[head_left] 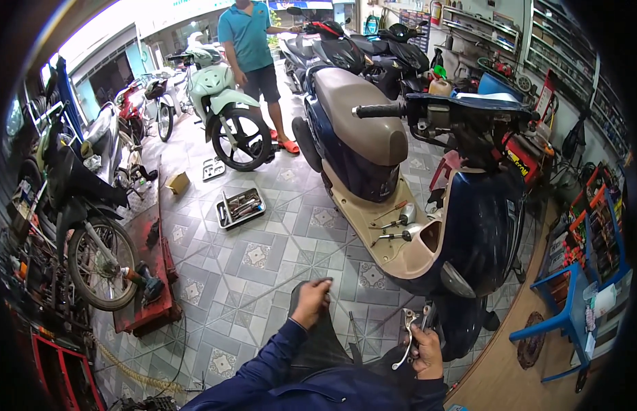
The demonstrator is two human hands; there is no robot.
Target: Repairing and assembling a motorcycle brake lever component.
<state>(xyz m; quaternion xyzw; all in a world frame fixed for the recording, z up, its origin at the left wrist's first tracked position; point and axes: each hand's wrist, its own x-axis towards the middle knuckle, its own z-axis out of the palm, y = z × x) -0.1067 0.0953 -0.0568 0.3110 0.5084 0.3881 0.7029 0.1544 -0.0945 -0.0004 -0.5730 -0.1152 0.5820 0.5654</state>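
My left hand [311,301] is closed in a loose pinch over my dark-trousered leg; I cannot make out what, if anything, is between its fingers. My right hand [426,351] grips silver brake levers [409,337] beside the lower front of a dark blue scooter [482,233] with loosened handlebar parts. On the scooter's beige footboard [382,257] lie two mirror-like metal parts on stems [405,233] and a small tool. A tray of hand tools [240,207] stands on the tiled floor ahead of me.
A person [250,48] in a teal shirt stands by a mint-green motorbike [215,96]. More motorbikes [332,51] stand behind. A black motorbike [85,192] sits by a red platform [164,301] at left. At right are a blue plastic chair [565,288] and crowded shelving [469,20].
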